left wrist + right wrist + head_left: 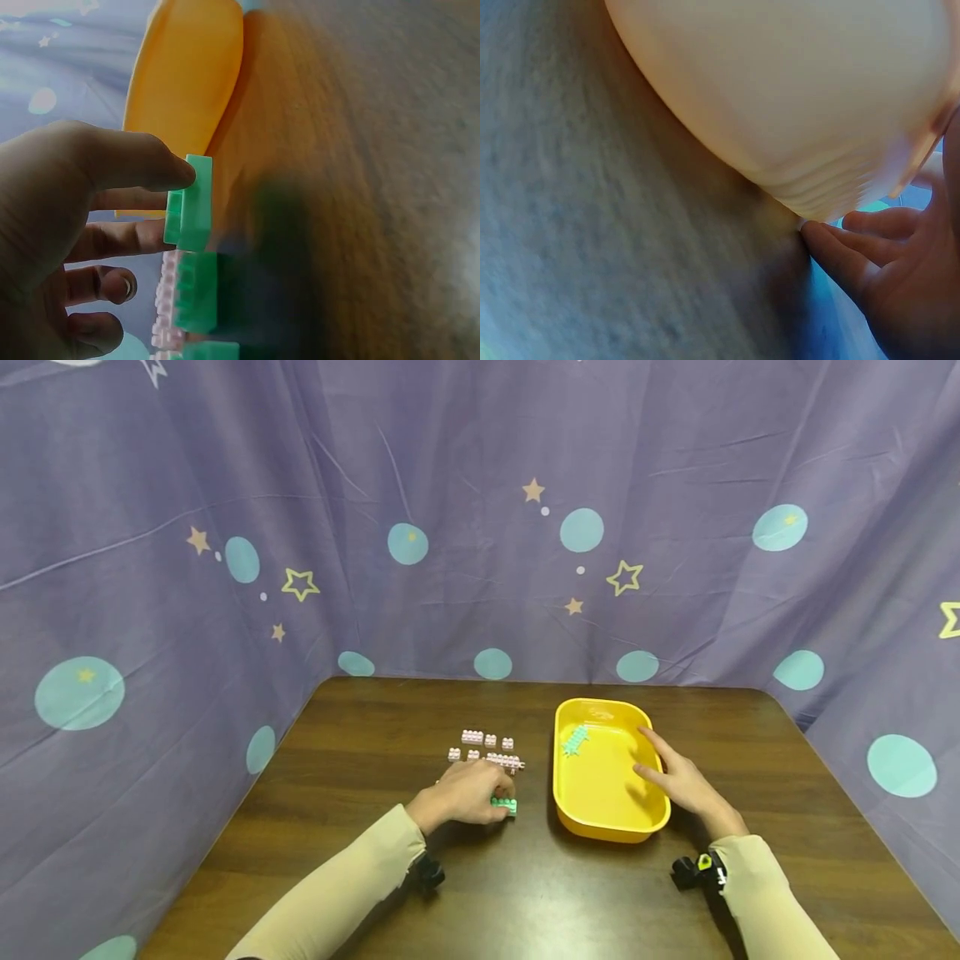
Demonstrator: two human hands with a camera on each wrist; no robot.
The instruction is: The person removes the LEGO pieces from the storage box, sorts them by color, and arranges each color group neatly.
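My left hand (467, 791) pinches a green toy building block (197, 202) between thumb and fingers, close over the table left of the yellow tub (568, 820). More green blocks (196, 292) stand in line beside the held one in the left wrist view, with pink blocks behind them. My right hand (693, 789) holds the tub's right side. Its thumb reaches over the rim, while its fingers (840, 259) lie at the outer wall in the right wrist view. Inside the tub, a green spiky piece (576, 741) lies toward the far left.
Several small pink blocks (472, 737) lie in rows on the brown wooden table (375, 718), beyond the left hand. A purple curtain (480, 568) with stars and dots hangs behind the table and along its sides.
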